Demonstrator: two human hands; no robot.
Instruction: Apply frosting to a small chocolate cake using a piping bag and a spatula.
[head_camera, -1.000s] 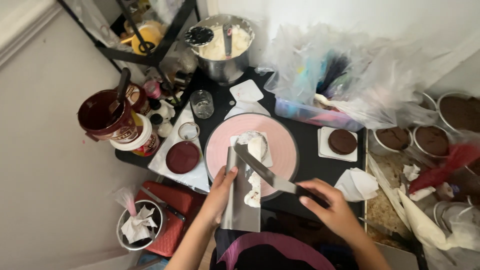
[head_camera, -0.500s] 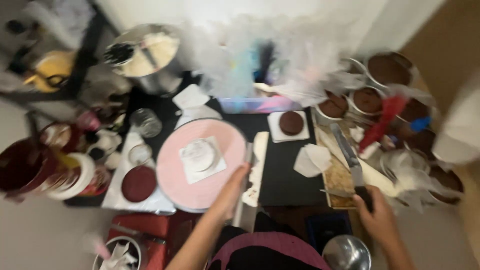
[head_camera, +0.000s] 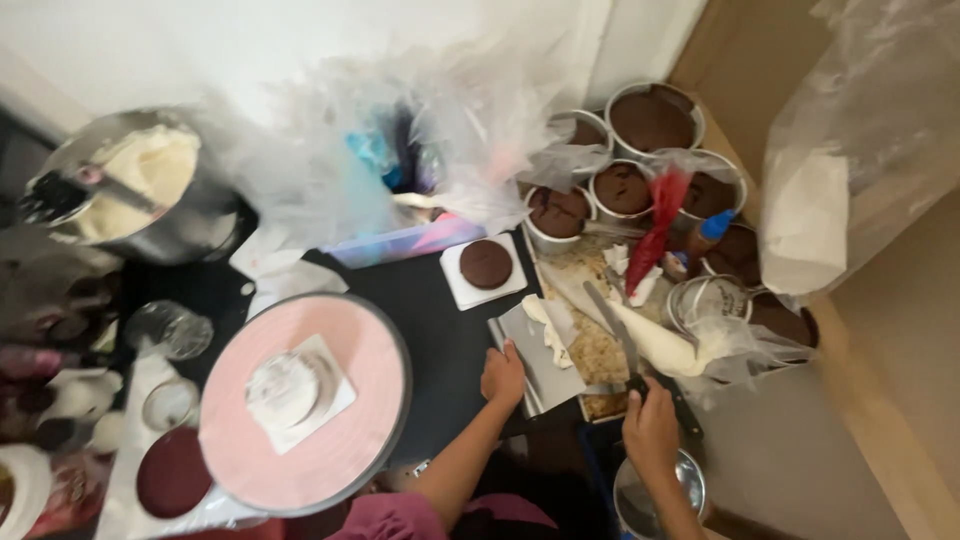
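My right hand (head_camera: 650, 432) grips the black handle of a long knife (head_camera: 612, 325) whose blade points up over a crumb-covered board (head_camera: 590, 345). My left hand (head_camera: 503, 375) rests on the near end of a flat metal scraper (head_camera: 545, 365) smeared with white cream, at the edge of the black table. A pink turntable (head_camera: 335, 400) to the left carries a white square with a small frosted cake round (head_camera: 283, 388). A dark chocolate cake round (head_camera: 486, 263) sits on a white card above my left hand.
Several tins of chocolate cake (head_camera: 650, 120) crowd the upper right, with a red piping bag (head_camera: 655, 235) and a white piping bag (head_camera: 665, 345). A steel bowl of cream (head_camera: 140, 190) stands upper left. Plastic bags (head_camera: 400, 150) sit behind. A metal bowl (head_camera: 655, 495) lies below my right hand.
The view has swung right. My right hand has carried the knife from the turntable over to the crumb-covered board, and my left hand has moved the scraper to the right beside it.
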